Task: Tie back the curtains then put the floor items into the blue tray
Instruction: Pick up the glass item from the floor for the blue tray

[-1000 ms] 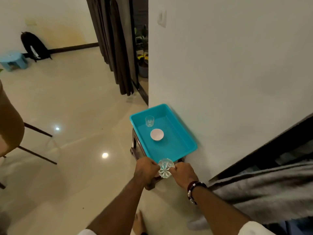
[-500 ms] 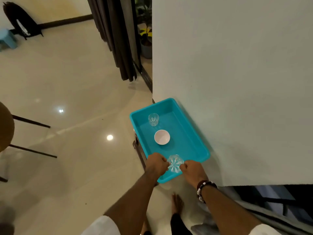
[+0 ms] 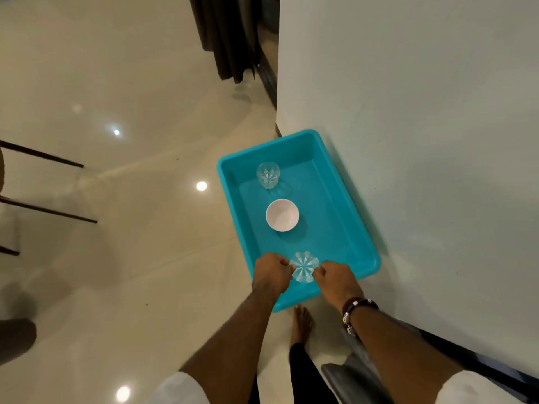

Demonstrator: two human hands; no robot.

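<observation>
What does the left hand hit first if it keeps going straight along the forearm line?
Likely the white bowl in the blue tray. The left hand, holding the near glass with the right hand, points up-tray; depth is unclear.

One view only, from a head camera, wide-angle. Looking forward and steeply down, from standing height, over both forearms. Left hand (image 3: 272,271) and right hand (image 3: 335,279) near the lower middle, close to the lens. Tray (image 3: 341,199) in the middle, seen from above, beside the wall (image 3: 408,112) on the right. Floor (image 3: 116,258) filling the left side; curtain (image 3: 230,39) far at the top edge. Bare foot (image 3: 302,323) just below the tray.
</observation>
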